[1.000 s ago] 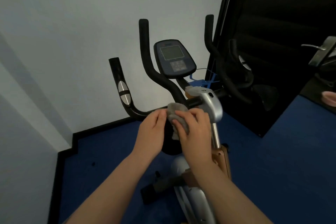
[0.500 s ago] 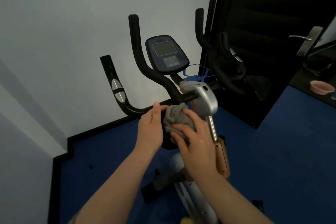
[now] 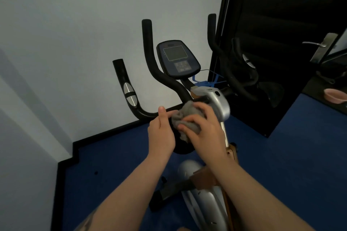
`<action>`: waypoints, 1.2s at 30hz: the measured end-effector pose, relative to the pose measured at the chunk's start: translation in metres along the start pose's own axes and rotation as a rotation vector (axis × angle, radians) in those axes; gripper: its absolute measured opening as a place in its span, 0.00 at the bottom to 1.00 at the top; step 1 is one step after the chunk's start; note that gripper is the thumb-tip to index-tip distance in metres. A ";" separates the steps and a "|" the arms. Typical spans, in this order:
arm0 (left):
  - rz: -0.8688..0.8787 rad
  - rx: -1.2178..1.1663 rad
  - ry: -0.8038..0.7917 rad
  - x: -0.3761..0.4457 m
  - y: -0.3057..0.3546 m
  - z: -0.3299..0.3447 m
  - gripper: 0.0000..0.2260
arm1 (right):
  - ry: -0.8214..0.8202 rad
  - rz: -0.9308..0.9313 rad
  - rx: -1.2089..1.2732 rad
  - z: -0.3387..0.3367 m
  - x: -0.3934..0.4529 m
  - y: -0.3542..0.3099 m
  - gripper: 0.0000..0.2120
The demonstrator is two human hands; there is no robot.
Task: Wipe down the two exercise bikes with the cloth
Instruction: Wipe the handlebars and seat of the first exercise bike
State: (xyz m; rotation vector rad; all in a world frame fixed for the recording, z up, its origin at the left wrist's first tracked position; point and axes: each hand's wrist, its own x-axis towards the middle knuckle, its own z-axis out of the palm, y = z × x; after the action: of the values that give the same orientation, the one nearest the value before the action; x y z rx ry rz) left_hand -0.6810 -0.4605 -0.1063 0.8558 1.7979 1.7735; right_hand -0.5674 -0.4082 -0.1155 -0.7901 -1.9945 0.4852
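Note:
An exercise bike with black handlebars (image 3: 150,69), a dark console (image 3: 177,58) and a silver stem cover (image 3: 217,103) stands in front of me. A crumpled grey cloth (image 3: 187,116) sits against the handlebar bar just left of the stem. My right hand (image 3: 204,131) grips the cloth, fingers curled over it. My left hand (image 3: 162,133) is beside it, with its thumb raised and its fingers touching the cloth's left edge. The bike's silver and orange body (image 3: 202,189) shows below my arms. Only one bike is in view.
A white wall is behind the bike and to the left. A black door (image 3: 281,24) with a metal handle (image 3: 319,45) stands at the right, with a black saddle-like part (image 3: 270,92) before it. The floor (image 3: 112,155) is blue. A pink bowl (image 3: 336,95) sits at the far right.
My view has shifted a little. My right hand has worked the cloth slightly up along the bar beside the stem, and my left hand has stayed beside it, thumb now raised.

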 end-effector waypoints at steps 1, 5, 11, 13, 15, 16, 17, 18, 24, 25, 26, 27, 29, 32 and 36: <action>-0.012 -0.029 0.010 -0.001 0.000 0.001 0.26 | 0.003 0.015 -0.006 0.002 0.008 -0.003 0.10; -0.011 -0.060 0.039 -0.005 -0.002 0.000 0.27 | 0.048 0.109 0.043 0.013 -0.025 -0.006 0.16; -0.025 -0.041 0.058 -0.004 -0.002 0.001 0.26 | -0.043 0.014 -0.053 -0.005 -0.008 -0.003 0.13; -0.023 -0.040 0.060 -0.003 -0.003 0.001 0.26 | 0.001 0.050 -0.012 0.000 0.002 -0.009 0.11; -0.031 -0.035 0.062 -0.003 -0.003 0.000 0.26 | 0.121 0.157 0.120 0.007 -0.008 -0.014 0.09; -0.034 -0.030 0.063 -0.003 -0.003 0.001 0.26 | 0.182 0.209 0.185 0.011 -0.017 -0.015 0.10; -0.037 -0.025 0.068 -0.004 -0.003 0.001 0.26 | 0.230 0.251 0.243 0.014 -0.026 -0.017 0.11; -0.038 -0.021 0.074 -0.004 -0.002 0.001 0.26 | 0.259 0.285 0.294 0.017 -0.033 -0.019 0.12; 0.001 -0.004 0.064 -0.004 -0.004 0.000 0.26 | -0.001 0.113 0.006 0.002 0.005 -0.014 0.08; -0.005 -0.004 0.068 -0.004 -0.003 0.000 0.26 | -0.081 0.114 -0.049 -0.001 0.018 -0.013 0.08; -0.010 -0.005 0.072 -0.004 -0.001 0.001 0.26 | -0.118 0.139 -0.052 -0.002 0.026 -0.013 0.08; -0.012 -0.007 0.072 -0.004 -0.001 0.001 0.26 | -0.119 0.164 -0.026 -0.002 0.027 -0.015 0.08; -0.012 -0.001 0.054 -0.005 0.000 0.000 0.26 | -0.064 0.147 -0.009 0.000 0.005 -0.017 0.07; -0.016 0.021 0.026 -0.005 0.000 -0.003 0.25 | -0.048 0.044 -0.050 -0.006 -0.036 -0.014 0.09; -0.041 -0.012 0.036 -0.005 0.002 -0.002 0.25 | -0.101 0.011 -0.168 -0.007 0.011 -0.012 0.08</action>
State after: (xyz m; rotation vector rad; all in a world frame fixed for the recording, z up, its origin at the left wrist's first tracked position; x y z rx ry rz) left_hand -0.6788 -0.4655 -0.1049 0.7820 1.8119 1.7830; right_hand -0.5702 -0.4092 -0.0979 -0.8957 -2.1467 0.3742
